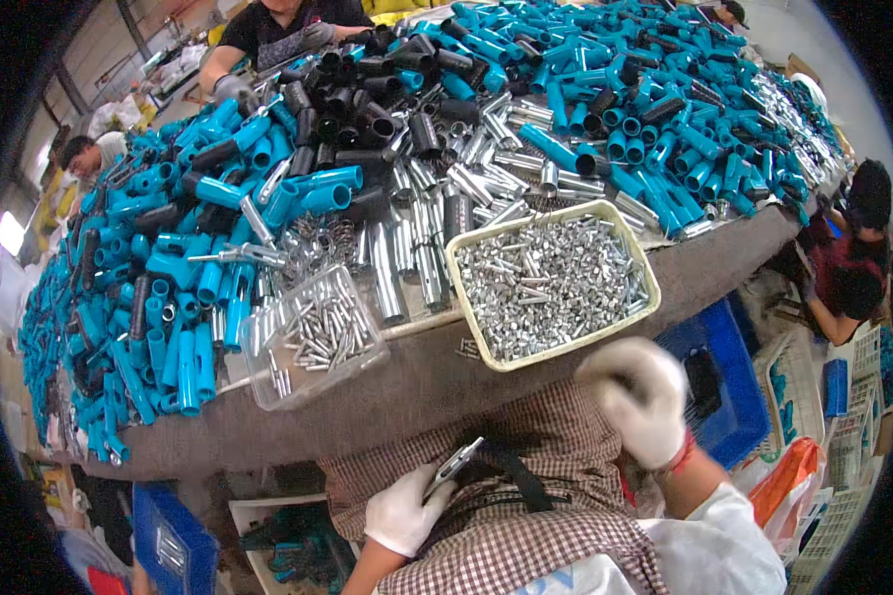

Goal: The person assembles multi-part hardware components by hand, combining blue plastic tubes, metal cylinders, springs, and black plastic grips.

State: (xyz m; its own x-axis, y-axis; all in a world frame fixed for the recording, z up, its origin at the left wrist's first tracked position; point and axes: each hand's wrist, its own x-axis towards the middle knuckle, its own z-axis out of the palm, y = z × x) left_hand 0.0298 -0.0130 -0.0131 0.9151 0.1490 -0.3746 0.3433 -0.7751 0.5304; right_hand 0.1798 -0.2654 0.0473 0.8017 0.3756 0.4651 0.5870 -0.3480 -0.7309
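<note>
My left hand, in a white glove, is held over my checked apron. It is closed around a slim silver metal piece whose narrow tip points up and to the right. My right hand, also white-gloved, is raised just off the near right corner of a cream tray. Motion smears its fingers, so whether they hold anything does not show. Many small silver metal bits fill that tray. Left of it, a clear plastic box contains short silver pins.
Teal tubes, black sleeves and silver tubes are heaped across the table, with springs beside the clear box. Blue bins stand below the edge. Across the table, a gloved person handles parts; others are at the sides.
</note>
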